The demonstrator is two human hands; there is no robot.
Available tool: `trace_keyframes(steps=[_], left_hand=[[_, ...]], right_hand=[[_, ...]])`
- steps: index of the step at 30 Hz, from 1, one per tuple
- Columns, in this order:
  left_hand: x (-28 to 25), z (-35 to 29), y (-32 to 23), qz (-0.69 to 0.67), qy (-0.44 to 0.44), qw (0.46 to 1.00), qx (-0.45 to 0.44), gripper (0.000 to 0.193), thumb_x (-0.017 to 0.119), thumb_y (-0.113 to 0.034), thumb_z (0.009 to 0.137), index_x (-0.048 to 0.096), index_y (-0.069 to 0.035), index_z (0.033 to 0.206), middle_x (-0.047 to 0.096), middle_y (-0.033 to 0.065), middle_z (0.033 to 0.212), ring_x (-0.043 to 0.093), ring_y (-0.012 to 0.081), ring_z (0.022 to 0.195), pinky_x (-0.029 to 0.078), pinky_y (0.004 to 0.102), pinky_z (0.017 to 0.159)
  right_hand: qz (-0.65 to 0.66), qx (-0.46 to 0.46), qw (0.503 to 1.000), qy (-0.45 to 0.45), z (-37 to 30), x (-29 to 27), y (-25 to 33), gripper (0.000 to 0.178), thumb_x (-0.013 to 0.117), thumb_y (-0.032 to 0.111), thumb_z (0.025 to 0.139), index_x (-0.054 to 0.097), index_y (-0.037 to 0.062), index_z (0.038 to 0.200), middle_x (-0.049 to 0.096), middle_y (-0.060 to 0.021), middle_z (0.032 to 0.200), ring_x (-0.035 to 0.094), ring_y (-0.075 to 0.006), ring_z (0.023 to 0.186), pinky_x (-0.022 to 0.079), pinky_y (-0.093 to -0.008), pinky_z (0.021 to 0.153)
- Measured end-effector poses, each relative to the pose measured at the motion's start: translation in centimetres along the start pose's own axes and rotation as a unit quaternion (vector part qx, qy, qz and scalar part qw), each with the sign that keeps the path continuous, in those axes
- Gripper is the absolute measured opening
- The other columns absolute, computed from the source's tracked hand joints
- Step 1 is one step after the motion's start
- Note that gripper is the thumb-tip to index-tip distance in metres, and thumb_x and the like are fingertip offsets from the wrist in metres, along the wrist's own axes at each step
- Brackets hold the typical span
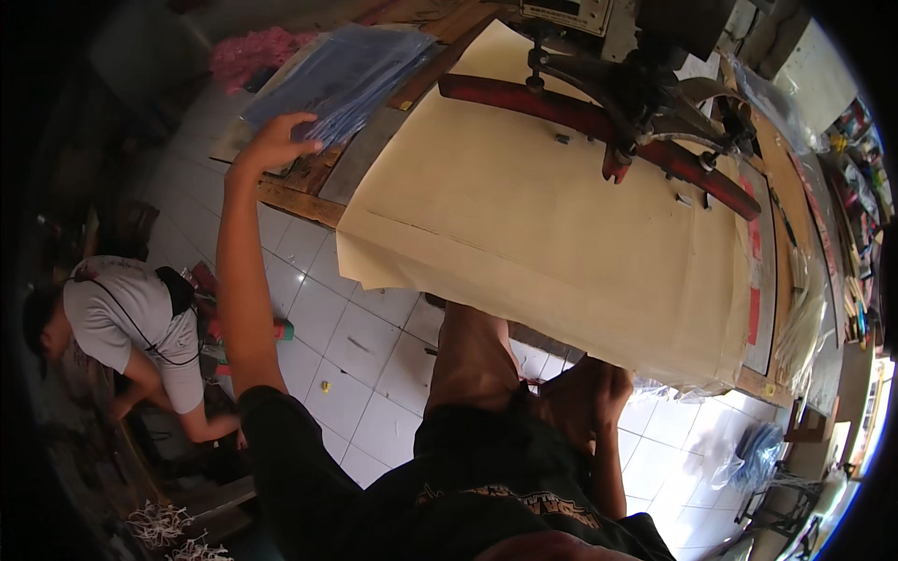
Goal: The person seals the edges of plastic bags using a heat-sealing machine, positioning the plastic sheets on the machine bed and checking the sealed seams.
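My left hand (273,147) reaches out to the stack of bluish clear plastic sheets (341,79) at the far left of the table. Thumb and fingers are apart at the stack's near edge, and the hand seems to touch it. My right hand (610,397) is low by my bent leg, below the table's front edge; its fingers are mostly in shadow. A large tan paper sheet (552,224) covers the middle of the table and hangs over the front edge. Above it is a dark machine head (655,93) with a long red bar (561,117).
Small dark pieces (562,138) lie on the paper near the bar. A pink bundle (253,56) is behind the plastic stack. On the left, another person (136,323) bends low over the tiled floor (355,341). Bundled clear plastic (758,453) sits at the lower right.
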State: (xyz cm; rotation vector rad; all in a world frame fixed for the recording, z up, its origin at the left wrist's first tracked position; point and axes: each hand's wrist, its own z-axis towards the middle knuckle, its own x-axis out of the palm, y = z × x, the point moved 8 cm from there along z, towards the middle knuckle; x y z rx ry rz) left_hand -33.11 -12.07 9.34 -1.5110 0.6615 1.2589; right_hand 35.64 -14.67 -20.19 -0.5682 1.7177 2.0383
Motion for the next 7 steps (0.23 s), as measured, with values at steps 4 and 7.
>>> trace_keyframes(steps=[4,7], left_hand=[[-0.6,1.1,3.1,-0.08,0.137,0.987,-0.033,0.07,0.086,-0.015,0.079,0.058,-0.01,0.143,0.055,0.019,0.148,0.047,0.0344,0.142,0.037,0.0409,0.117],[-0.8,2.0,4.5,-0.098,0.176,0.979,-0.031,0.071,0.086,-0.014,0.08,0.057,-0.015,0.145,0.054,0.0187,0.149,0.046,0.0347,0.142,0.034,0.0427,0.12]], right_hand=[[-0.091,-0.165,0.978,0.09,0.0,3.2,3.2,0.016,0.067,0.015,0.091,0.074,0.0043,0.101,0.074,-0.019,0.097,0.068,-0.0392,0.096,0.051,-0.0472,0.092],[-0.119,-0.109,0.978,0.13,0.5,4.1,1.4,0.024,0.069,0.02,0.091,0.075,0.0056,0.11,0.074,-0.0196,0.109,0.07,-0.0342,0.107,0.049,-0.046,0.1]])
